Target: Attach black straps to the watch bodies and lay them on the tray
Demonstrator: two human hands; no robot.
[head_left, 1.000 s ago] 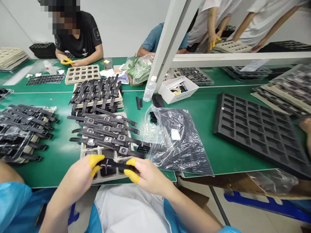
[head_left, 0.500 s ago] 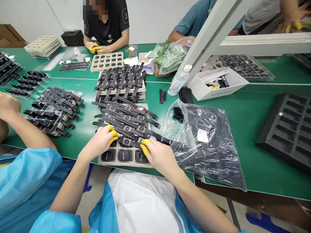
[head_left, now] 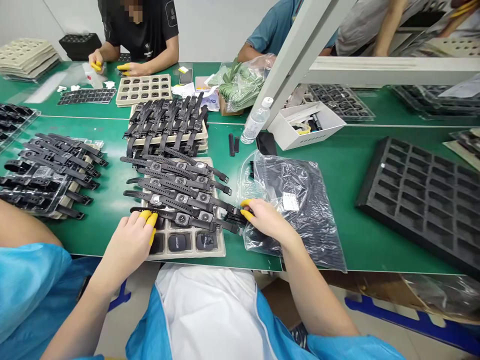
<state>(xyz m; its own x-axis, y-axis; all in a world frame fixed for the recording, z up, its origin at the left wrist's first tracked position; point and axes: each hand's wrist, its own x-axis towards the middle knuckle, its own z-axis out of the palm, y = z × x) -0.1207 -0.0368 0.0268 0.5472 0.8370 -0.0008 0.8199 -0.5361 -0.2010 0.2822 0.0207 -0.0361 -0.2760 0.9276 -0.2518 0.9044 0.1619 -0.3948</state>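
"Yellow finger covers [head_left: 151,220] on left hand [head_left: 131,237] and right hand [head_left: 265,218]: together?"

"No, well apart. Left at the strap end [head_left: 135,210] of the front watch [head_left: 182,219], lying across the beige tray [head_left: 222,245]; cannot tell whether gripped."

"And right?"

"At black straps [head_left: 235,216] beside the clear bag [head_left: 303,225]; cannot tell the hold there either."

"Farther out?"

"White box [head_left: 311,136] and bottle [head_left: 255,123] on the green table [head_left: 341,160]."

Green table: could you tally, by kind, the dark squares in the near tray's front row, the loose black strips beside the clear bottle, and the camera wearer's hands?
Dark squares: 3
Loose black strips: 2
Hands: 2 (left hand, right hand)
Total: 7
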